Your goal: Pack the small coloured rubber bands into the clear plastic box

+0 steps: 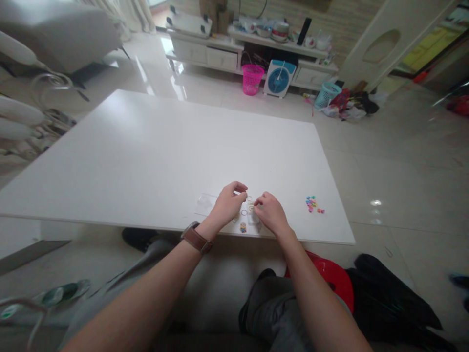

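Note:
My left hand (231, 201), with a brown-strapped watch (197, 237) on its wrist, hovers just above the table, its fingers curved and a small gap between thumb and forefinger. My right hand (270, 211) has its fingertips pinched over a small clear box (252, 218); whatever is between them is too small to tell. Gold-coloured rings (251, 207) show at those fingertips. Another thin ring (244, 212) lies between my hands. Near the table edge is a small yellow-and-blue cartoon figure (243, 227). A clear plastic piece (205, 204) lies partly behind my left hand.
Several small colourful pieces (311, 203) lie to the right on the white table (176, 146). A red stool (331, 278) stands below its near edge. Across the floor are a pink basket (252, 79), a blue-and-white fan (280, 78) and a low white cabinet (223, 57).

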